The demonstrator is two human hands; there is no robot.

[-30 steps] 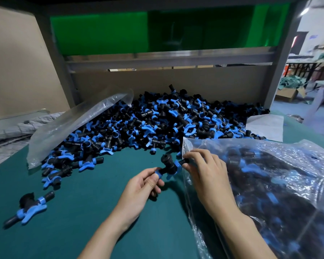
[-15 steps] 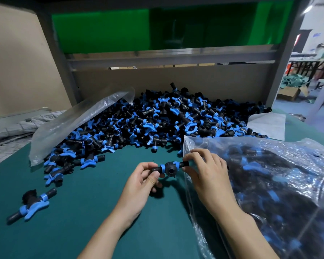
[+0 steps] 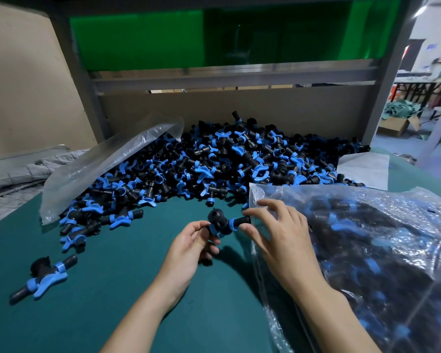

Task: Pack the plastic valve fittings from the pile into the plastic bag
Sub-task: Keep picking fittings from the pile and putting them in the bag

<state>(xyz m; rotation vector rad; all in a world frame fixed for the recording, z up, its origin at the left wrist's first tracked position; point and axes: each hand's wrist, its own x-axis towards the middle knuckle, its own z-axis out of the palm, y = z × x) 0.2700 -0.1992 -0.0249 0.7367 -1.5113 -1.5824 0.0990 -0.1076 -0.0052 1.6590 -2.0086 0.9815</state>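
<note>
A black and blue valve fitting (image 3: 222, 222) is held above the green table (image 3: 112, 289) between both hands. My left hand (image 3: 189, 248) grips its lower end with curled fingers. My right hand (image 3: 278, 233) pinches its right stub between thumb and forefinger, just at the mouth of the clear plastic bag (image 3: 367, 250), which lies at the right and holds several fittings. The big pile of fittings (image 3: 214, 164) spreads across the back of the table.
A flat clear bag (image 3: 99, 164) lies over the pile's left side. One loose fitting (image 3: 43, 278) sits alone at the near left. A white sheet (image 3: 364, 169) lies behind the filled bag. A grey frame and a board wall close the back.
The fitting has been turned between my hands, its round socket now pointing up. Both hands stayed in about the same place near the bag's mouth.
</note>
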